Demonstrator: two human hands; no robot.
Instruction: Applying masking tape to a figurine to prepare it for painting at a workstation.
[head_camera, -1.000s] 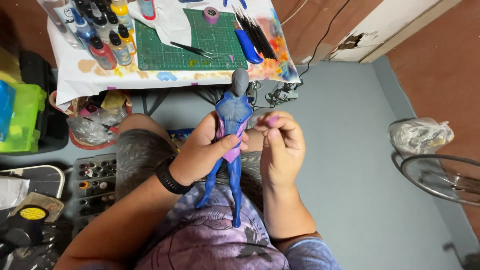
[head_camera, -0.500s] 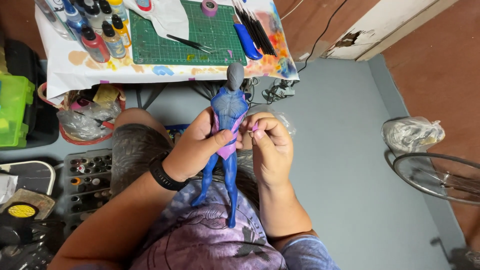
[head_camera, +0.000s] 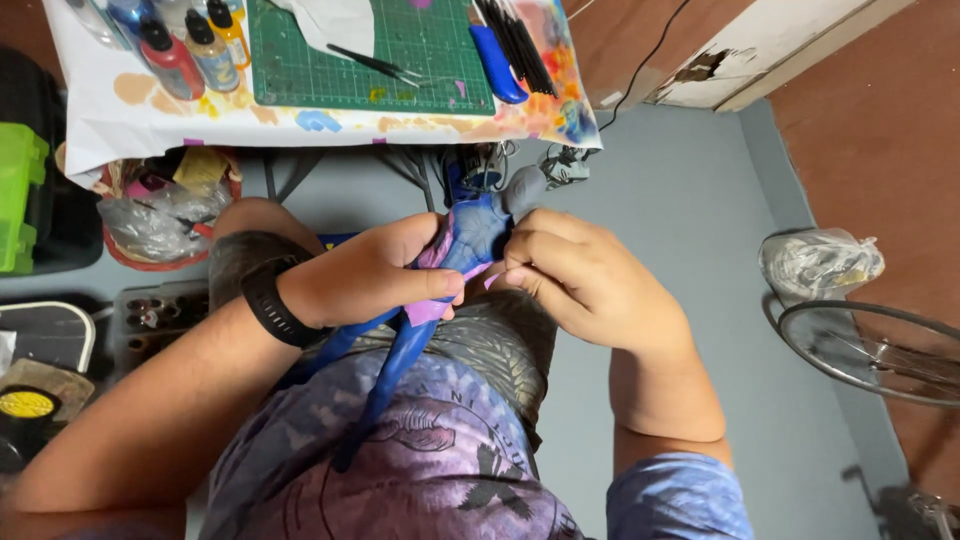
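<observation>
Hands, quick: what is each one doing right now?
Left hand: closed around the blue figure at its waist.
Right hand: fingers pinching purple tape on the figure.

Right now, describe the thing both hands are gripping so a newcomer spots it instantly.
Below the paint-stained white table, over the person's lap, the left hand and right hand grip a blue humanoid figurine. Unlike anything nearby, it has a grey head, purple tape at the waist and long thin legs.

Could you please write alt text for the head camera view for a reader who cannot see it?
Seen from above, a seated person's left hand and right hand grip a blue figurine with purple tape over their lap. Ahead stands a paint-stained table with a green cutting mat and paint bottles.
</observation>
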